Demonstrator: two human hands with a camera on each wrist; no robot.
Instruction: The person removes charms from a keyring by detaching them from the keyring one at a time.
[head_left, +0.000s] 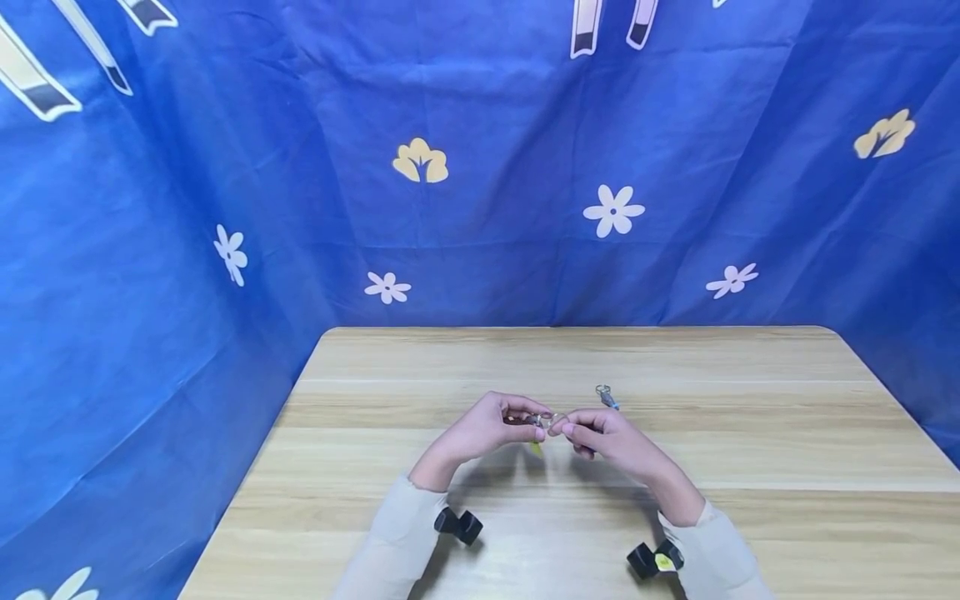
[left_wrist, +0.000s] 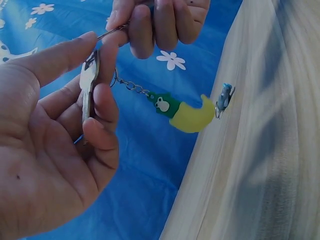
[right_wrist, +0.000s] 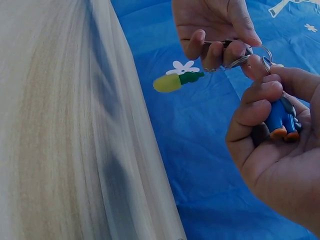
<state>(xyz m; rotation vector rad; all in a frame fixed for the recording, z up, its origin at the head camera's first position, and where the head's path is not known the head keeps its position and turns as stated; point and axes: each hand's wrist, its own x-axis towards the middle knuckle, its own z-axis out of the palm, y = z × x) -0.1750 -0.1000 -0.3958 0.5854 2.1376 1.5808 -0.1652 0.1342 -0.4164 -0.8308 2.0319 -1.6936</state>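
My left hand (head_left: 487,425) holds a silver key (left_wrist: 88,80) against its curled fingers, with thumb and forefinger at a metal split ring (right_wrist: 269,51). From the keys a short chain (left_wrist: 131,86) carries a green and yellow charm (left_wrist: 192,116) that dangles freely. My right hand (head_left: 611,437) meets the left over the table, fingertips pinching at the same ring. Curled in its palm is a keychain figurine (right_wrist: 278,119) with blue legs and orange feet; its upper part is hidden by the fingers.
Beyond the right hand, a small grey and blue keychain figure (head_left: 609,398) with a metal ring lies on the wooden table (head_left: 360,392). A blue patterned cloth (head_left: 495,242) hangs behind and at the sides. Black wrist cameras (head_left: 459,526) sit on both sleeves.
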